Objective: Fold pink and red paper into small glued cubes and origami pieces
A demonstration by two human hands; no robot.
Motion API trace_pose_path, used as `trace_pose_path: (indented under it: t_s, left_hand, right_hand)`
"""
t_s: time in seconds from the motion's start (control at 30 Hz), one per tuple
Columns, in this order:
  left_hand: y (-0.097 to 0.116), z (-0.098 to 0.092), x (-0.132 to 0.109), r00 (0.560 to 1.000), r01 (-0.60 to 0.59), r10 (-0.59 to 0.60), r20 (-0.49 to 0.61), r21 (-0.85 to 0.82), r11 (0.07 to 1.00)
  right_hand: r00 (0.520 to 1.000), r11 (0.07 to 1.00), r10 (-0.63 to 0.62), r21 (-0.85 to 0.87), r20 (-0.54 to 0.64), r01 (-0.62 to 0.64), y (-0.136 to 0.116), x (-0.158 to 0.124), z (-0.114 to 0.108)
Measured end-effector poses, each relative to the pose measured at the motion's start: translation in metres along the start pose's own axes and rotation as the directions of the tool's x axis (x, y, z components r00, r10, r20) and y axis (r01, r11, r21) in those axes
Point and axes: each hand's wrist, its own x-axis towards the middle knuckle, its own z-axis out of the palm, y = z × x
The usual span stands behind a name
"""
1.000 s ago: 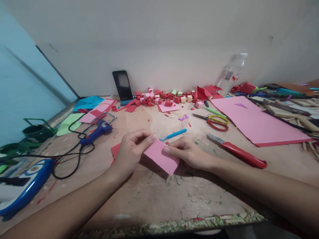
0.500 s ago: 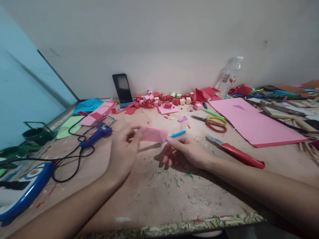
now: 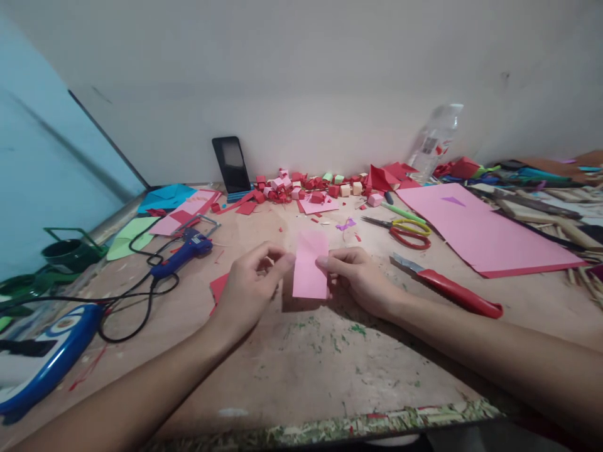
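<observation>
A small pink paper strip [image 3: 309, 267] is held lengthwise over the middle of the table. My left hand [image 3: 257, 285] is closed, thumb and forefinger pinching the strip's left edge. On the opposite edge my right hand [image 3: 360, 276] grips it, with the thumb lying on the front face. A faint crosswise crease shows in the upper part of the strip. Partly covered by my left hand is a piece of red paper [image 3: 218, 290] on the table. The blue stick-like pen seen earlier is out of sight.
Red-handled scissors [image 3: 409, 233] and a red-handled knife [image 3: 447, 292] lie to the right, near a large pink sheet [image 3: 480, 232]. A blue glue gun [image 3: 181, 257] with a looping cord lies left. Paper cubes [image 3: 311, 187], a phone [image 3: 230, 164] and a bottle [image 3: 436, 141] line the wall.
The pink strip has turned from lying sideways to lengthwise and moved slightly right. My right hand has taken hold of its edge; the blue pen it held no longer shows.
</observation>
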Motion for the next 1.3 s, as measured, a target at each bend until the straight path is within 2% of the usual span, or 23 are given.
trace_pose_path:
  t_s: [0.07, 0.1, 0.23, 0.4, 0.6, 0.83, 1.07, 1.3]
  left_hand:
    - [-0.001, 0.003, 0.000, 0.983, 0.180, -0.171, 0.061, -0.201, 0.963]
    - [-0.002, 0.005, 0.000, 0.970, 0.240, -0.218, 0.110, -0.275, 0.931]
    - [-0.003, 0.014, -0.001, 0.940, 0.319, -0.230, 0.252, -0.411, 0.854]
    - [-0.007, 0.016, 0.000, 0.942, 0.287, -0.172, 0.289, -0.424, 0.859]
    - [-0.007, 0.014, 0.000, 0.948, 0.212, -0.102, 0.300, -0.361, 0.908]
    - [-0.002, 0.013, -0.001, 0.950, 0.176, -0.077, 0.302, -0.316, 0.932]
    - [0.002, 0.010, -0.003, 0.925, 0.182, -0.093, 0.368, -0.217, 0.959]
    - [0.002, 0.010, -0.004, 0.933, 0.170, -0.110, 0.342, -0.150, 0.974]
  right_hand:
    - [1.000, 0.998, -0.019, -0.052, 0.014, 0.020, -0.001, -0.001, 0.000]
    - [0.999, 0.996, -0.029, -0.085, 0.026, 0.031, -0.002, -0.001, 0.000]
    - [0.995, 0.980, -0.043, -0.191, 0.086, 0.059, -0.005, -0.004, 0.001]
    - [0.992, 0.959, -0.048, -0.274, 0.117, 0.079, -0.008, -0.005, 0.002]
    - [0.993, 0.981, -0.056, -0.182, 0.101, 0.074, -0.004, -0.004, 0.001]
    - [0.991, 0.968, -0.069, -0.233, 0.111, 0.093, -0.006, -0.004, 0.002]
    - [0.994, 0.977, -0.081, -0.189, 0.077, 0.094, -0.006, -0.005, 0.002]
    - [0.996, 0.971, -0.063, -0.228, 0.069, 0.077, -0.011, -0.006, 0.004]
